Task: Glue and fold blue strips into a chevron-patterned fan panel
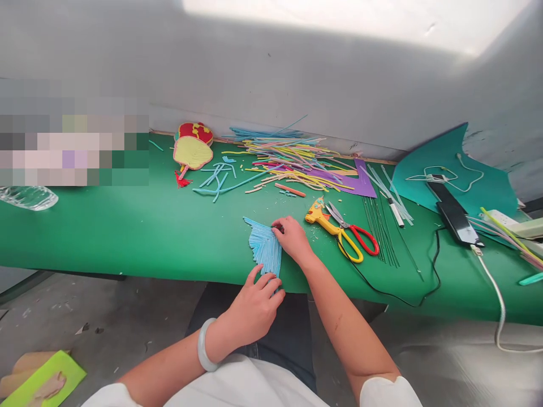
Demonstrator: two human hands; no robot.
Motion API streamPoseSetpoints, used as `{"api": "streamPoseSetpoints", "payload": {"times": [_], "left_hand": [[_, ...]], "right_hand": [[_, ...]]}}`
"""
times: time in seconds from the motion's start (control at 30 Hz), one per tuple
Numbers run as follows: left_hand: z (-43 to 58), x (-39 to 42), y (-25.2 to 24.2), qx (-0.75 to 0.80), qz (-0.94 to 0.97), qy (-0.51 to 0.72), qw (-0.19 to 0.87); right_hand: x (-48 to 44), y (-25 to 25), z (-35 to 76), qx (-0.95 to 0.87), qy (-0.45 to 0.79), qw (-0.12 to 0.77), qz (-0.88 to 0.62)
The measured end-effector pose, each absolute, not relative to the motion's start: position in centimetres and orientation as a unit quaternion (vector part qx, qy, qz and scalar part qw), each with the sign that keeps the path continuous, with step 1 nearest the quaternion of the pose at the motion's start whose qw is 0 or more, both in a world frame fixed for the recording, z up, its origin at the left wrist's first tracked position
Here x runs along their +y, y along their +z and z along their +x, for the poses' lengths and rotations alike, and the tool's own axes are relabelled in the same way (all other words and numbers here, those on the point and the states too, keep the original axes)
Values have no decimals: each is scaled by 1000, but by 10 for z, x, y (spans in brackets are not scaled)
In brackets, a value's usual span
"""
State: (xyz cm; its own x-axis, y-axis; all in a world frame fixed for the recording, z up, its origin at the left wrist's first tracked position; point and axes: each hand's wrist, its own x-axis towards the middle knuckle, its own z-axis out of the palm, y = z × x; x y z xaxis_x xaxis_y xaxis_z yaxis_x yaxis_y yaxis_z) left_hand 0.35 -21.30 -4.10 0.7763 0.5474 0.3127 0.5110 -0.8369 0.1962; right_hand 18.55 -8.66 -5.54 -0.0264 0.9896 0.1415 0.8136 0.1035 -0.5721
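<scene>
A light blue panel of pipe cleaners (263,246) laid side by side in a slanted pattern lies near the table's front edge. Thumb and forefinger of my right hand (292,238) are pinched at its upper right edge. My left hand (257,304), with a pale bangle on the wrist, rests its spread fingers over the lower end, hiding part of it. To the right lie a yellow hot glue gun (316,212) and scissors (345,226) with one red and one yellow handle.
Behind is a heap of coloured pipe cleaners (292,155), partly over a purple sheet (363,181). A yellow fan-shaped piece (193,154) lies further left. Thin green wires (379,237), a white marker (396,212), a black power bank (456,217) and cables lie right. A clear plastic item (29,198) sits far left.
</scene>
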Motion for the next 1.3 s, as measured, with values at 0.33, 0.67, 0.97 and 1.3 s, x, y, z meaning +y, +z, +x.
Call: {"api": "streamPoseSetpoints", "payload": {"times": [0.33,0.67,0.97,1.3], "left_hand": [[-10,-213,-42,296,938,177,33],[-11,-216,-41,307,928,204,51],[-8,-217,-40,314,918,231,68],[-9,-218,-40,306,915,254,65]], "right_hand": [[-95,-41,183,-669,194,188,-692],[-88,-27,180,-655,224,138,-708],[-74,-24,186,-657,277,125,-689],[-72,-14,195,-657,373,129,-642]]}}
